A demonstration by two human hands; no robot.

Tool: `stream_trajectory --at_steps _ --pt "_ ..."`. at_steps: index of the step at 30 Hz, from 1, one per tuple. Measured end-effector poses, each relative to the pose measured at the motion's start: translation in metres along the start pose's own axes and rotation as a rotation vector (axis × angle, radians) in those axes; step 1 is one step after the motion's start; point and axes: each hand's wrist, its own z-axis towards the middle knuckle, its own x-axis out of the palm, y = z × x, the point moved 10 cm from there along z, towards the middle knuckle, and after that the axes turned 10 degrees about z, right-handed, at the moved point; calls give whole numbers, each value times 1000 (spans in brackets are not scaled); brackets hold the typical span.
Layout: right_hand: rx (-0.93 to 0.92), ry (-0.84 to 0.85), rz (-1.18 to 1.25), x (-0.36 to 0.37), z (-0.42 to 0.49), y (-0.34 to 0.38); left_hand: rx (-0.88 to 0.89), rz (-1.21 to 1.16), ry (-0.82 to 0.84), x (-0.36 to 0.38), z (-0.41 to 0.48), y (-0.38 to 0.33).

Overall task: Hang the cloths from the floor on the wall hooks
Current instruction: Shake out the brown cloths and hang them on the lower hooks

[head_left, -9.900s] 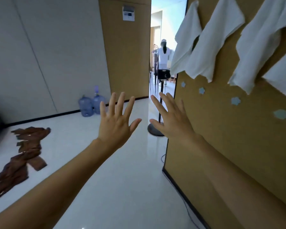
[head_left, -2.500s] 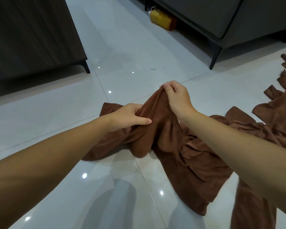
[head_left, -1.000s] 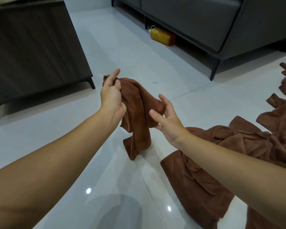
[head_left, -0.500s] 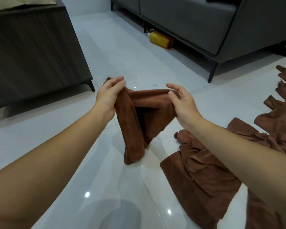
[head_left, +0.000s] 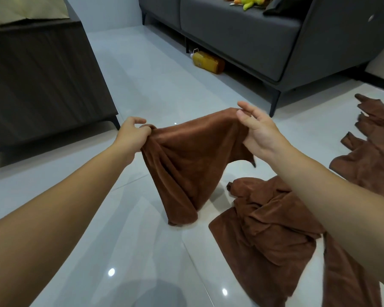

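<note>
left hand (head_left: 131, 131): arm extended, fingers bunched, pinching one top corner of the soft brown terry cloth (head_left: 191, 160) | right hand (head_left: 259, 131): slightly higher, thumb and forefinger pinching the other corner, remaining fingers splayed | cloth: spread between both hands at centre, tail hanging toward 6 o'clock | crumpled brown cloths (head_left: 271, 229): on the glossy white tiled floor (head_left: 155, 85), 4 o'clock

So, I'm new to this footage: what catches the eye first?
A brown plush cloth hangs at centre, stretched between the left hand and right hand, each holding a top corner. More crumpled brown cloths lie on the glossy white tile floor at right, before a dark grey sofa.
</note>
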Motion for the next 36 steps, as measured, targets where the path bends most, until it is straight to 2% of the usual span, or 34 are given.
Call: stream_trajectory --at_steps 2,6,9,12,14,16,20,23,30,36 --pt "49 107 -37 12 -1 -5 -54 -205 33 5 0 1" --pt "47 148 -282 17 -1 -11 -108 -613 112 13 -7 -6" --pt "26 119 -341 13 0 -9 -86 -736 145 12 -13 -12" --pt "145 239 -394 19 -5 -19 -78 -821 132 4 -14 -16" --pt "245 307 -498 20 -10 -31 -60 -799 141 2 -15 -20" --pt "248 300 -600 21 -10 -32 -19 -743 149 0 -14 -23" --pt "212 254 -492 37 1 -16 47 -746 142 -10 -13 -33" --pt "156 250 -499 45 3 -10 72 -790 94 -21 -14 -35" --pt "19 174 -484 63 -2 12 40 -778 13 -40 -11 -29" --pt "-29 119 -542 69 4 38 115 -360 -59 -62 0 -37"
